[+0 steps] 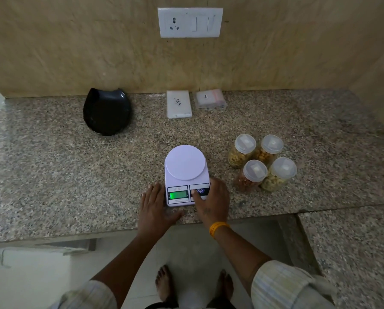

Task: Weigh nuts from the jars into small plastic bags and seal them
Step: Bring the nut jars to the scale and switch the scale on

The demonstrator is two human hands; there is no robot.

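Note:
A white digital kitchen scale (185, 166) sits near the counter's front edge, its green display lit and its round pan bare. My left hand (154, 205) lies flat against the scale's left side, fingers straight. My right hand (212, 198) covers the scale's right front corner, one finger pressing a button on its panel. Several clear jars of nuts with translucent lids (262, 162) stand in a cluster to the right of the scale. Two packs of small plastic bags (179, 104) (210, 99) lie at the back by the wall.
A black plate (107, 111) lies at the back left of the granite counter (53, 163). A white socket and switch panel (189, 22) is on the wall behind. The counter steps forward at the right (353, 241). Bare feet stand on the floor below.

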